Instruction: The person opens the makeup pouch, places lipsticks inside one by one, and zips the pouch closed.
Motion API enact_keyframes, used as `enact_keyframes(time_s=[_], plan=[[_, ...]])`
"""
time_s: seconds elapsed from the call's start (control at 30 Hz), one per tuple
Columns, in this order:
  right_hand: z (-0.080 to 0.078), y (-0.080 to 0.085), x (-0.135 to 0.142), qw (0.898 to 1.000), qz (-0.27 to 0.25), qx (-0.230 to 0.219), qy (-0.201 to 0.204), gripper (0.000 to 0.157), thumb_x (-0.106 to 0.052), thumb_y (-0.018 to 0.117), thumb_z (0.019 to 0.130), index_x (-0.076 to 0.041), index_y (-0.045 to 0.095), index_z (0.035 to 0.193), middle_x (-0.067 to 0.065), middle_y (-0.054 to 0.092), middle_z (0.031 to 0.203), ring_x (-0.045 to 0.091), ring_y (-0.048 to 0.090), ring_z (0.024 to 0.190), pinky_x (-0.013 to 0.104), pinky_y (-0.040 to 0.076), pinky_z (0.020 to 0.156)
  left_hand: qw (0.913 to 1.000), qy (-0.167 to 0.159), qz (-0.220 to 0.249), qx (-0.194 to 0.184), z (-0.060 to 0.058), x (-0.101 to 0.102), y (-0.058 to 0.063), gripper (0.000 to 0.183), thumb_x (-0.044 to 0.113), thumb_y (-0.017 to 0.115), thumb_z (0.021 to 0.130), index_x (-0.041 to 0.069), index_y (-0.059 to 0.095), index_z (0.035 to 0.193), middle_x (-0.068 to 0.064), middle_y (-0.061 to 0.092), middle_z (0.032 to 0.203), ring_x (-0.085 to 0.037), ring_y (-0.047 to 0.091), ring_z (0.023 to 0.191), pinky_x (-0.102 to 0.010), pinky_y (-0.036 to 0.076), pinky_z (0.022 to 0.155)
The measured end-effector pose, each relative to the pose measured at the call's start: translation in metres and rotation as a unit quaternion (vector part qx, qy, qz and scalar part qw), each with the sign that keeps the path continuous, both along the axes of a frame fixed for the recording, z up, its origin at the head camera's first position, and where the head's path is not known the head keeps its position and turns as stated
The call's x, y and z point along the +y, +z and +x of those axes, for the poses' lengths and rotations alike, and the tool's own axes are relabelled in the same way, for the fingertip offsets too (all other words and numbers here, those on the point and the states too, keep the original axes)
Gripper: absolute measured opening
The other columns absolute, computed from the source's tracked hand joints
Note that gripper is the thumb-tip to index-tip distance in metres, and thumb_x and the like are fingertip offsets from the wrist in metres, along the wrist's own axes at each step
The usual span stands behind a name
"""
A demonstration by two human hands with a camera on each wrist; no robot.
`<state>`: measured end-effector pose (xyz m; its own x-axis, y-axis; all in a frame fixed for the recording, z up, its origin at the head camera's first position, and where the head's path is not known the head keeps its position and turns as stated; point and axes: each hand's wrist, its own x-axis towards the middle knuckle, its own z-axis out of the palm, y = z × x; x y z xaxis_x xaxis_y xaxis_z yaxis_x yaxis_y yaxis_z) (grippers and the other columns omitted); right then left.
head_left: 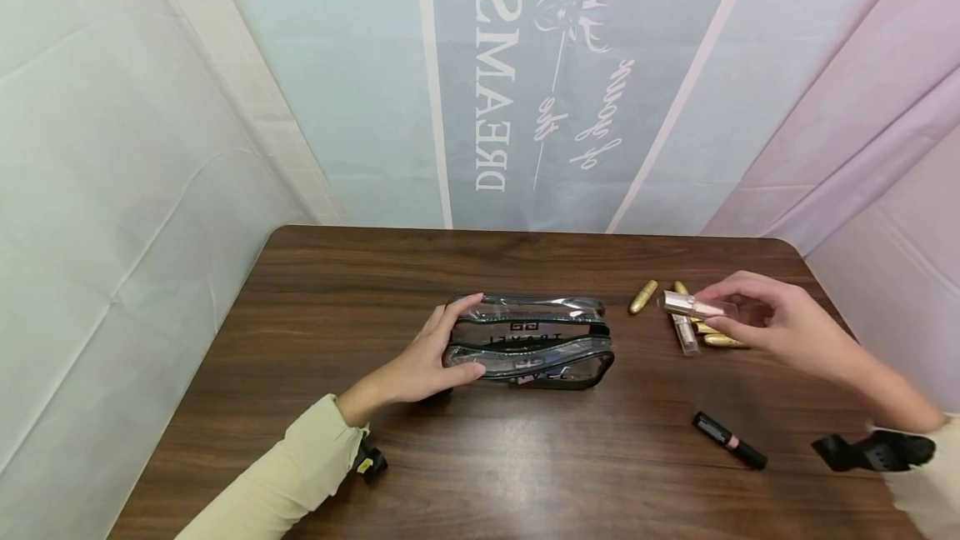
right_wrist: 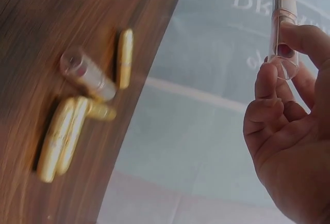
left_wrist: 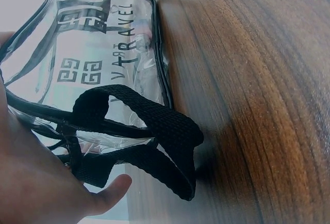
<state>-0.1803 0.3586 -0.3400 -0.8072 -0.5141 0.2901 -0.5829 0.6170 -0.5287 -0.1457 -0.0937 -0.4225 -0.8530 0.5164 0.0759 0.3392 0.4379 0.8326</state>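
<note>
A clear travel pouch (head_left: 525, 342) with black trim and printed lettering lies on the table, a black strap (left_wrist: 154, 126) at its left end. My left hand (head_left: 426, 357) holds that end, thumb on the near side and fingers on the far side. To the right, my right hand (head_left: 772, 319) pinches a clear lipstick tube (head_left: 693, 305) with a silvery end between thumb and fingers, raised over the table. In the right wrist view a dark red part shows inside the tube. Below it lie another clear lipstick (right_wrist: 88, 74) and several gold lipsticks (right_wrist: 62, 139).
One gold lipstick (head_left: 642, 297) lies apart, between the pouch and the pile. Nearer the front right is a black tube with a pink band (head_left: 730, 440). The brown wooden table (head_left: 360, 273) ends at a printed curtain (head_left: 375, 107) behind.
</note>
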Motion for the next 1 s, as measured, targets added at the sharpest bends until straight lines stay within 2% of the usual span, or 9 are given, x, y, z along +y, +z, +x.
enact_keyframes(time_s=[0.13, 0.3, 0.67, 0.87, 1.0], plan=[[0.000, 0.001, -0.015, 1.000, 0.002, 0.004, 0.016, 0.043, 0.001, 0.077, 0.073, -0.023, 0.066, 0.106, -0.011, 0.059, 0.091, 0.003, 0.046, 0.060, 0.018, 0.036, 0.047, 1.0000, 0.000, -0.001, 0.000, 0.000, 0.000, 0.000, 0.082, 0.043, 0.065, 0.085, 0.038, 0.013, 0.149, 0.006, 0.018, 0.150, -0.022, 0.021, 0.136, -0.061, 0.025, 0.100], [-0.001, 0.003, -0.037, 0.999, 0.007, 0.000, 0.041, 0.041, -0.003, 0.078, 0.074, -0.025, 0.065, 0.106, -0.012, 0.058, 0.090, 0.002, 0.041, 0.056, 0.019, 0.034, 0.045, 1.0000, 0.000, -0.002, 0.000, 0.000, 0.000, 0.000, 0.083, 0.042, 0.065, 0.085, 0.035, 0.014, 0.149, 0.006, 0.018, 0.150, -0.021, 0.022, 0.136, -0.061, 0.025, 0.100], [-0.003, 0.002, -0.086, 0.996, -0.007, -0.021, 0.081, 0.035, -0.013, 0.076, 0.079, -0.031, 0.064, 0.107, -0.015, 0.057, 0.084, 0.002, 0.046, 0.059, 0.019, 0.039, 0.049, 1.0000, -0.003, 0.000, 0.007, 0.000, 0.001, 0.000, 0.083, 0.042, 0.065, 0.086, 0.034, 0.013, 0.149, 0.005, 0.019, 0.150, -0.022, 0.023, 0.135, -0.061, 0.026, 0.099], [-0.004, -0.003, -0.108, 0.995, 0.006, -0.032, 0.097, 0.030, -0.017, 0.073, 0.083, -0.029, 0.064, 0.109, -0.015, 0.057, 0.092, 0.004, 0.044, 0.062, 0.022, 0.040, 0.052, 1.0000, 0.000, -0.003, 0.009, -0.001, 0.001, 0.000, 0.083, 0.042, 0.066, 0.085, 0.039, 0.012, 0.148, 0.003, 0.020, 0.149, -0.022, 0.025, 0.134, -0.060, 0.027, 0.099], [-0.003, -0.006, -0.122, 0.995, 0.019, -0.035, 0.095, 0.027, -0.020, 0.072, 0.084, -0.027, 0.065, 0.108, -0.014, 0.057, 0.094, 0.006, 0.045, 0.061, 0.021, 0.039, 0.053, 1.0000, 0.001, -0.002, 0.008, 0.000, 0.002, 0.000, 0.083, 0.041, 0.066, 0.085, 0.037, 0.013, 0.149, 0.002, 0.020, 0.149, -0.022, 0.024, 0.134, -0.060, 0.026, 0.100]])
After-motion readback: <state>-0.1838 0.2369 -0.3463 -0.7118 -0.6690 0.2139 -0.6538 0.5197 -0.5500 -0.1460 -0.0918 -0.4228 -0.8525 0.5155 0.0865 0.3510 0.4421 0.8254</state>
